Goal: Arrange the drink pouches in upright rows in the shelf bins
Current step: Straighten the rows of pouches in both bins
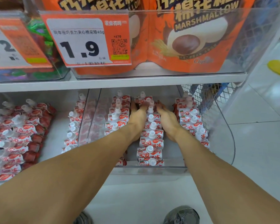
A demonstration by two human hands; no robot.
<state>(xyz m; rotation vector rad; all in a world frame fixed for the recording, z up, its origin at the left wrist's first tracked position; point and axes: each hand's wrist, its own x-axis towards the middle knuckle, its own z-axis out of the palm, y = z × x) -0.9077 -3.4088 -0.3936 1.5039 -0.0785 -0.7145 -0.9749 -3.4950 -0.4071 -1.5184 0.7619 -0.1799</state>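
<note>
Deep inside the clear right-hand bin (208, 165), the fingers (144, 105) of the left hand (138, 116) and those of the right hand (166, 115) reach to the back of the middle row of drink pouches (151, 143); whether they grip or merely press the rear pouches cannot be told, since the tips are blurred. That row stands upright between the palms, with further rows along each side wall. Beyond, the left bin (83, 113) holds leaning pouches. Above, marshmallow bags (192, 38) sit behind a price tag (86, 41).
</note>
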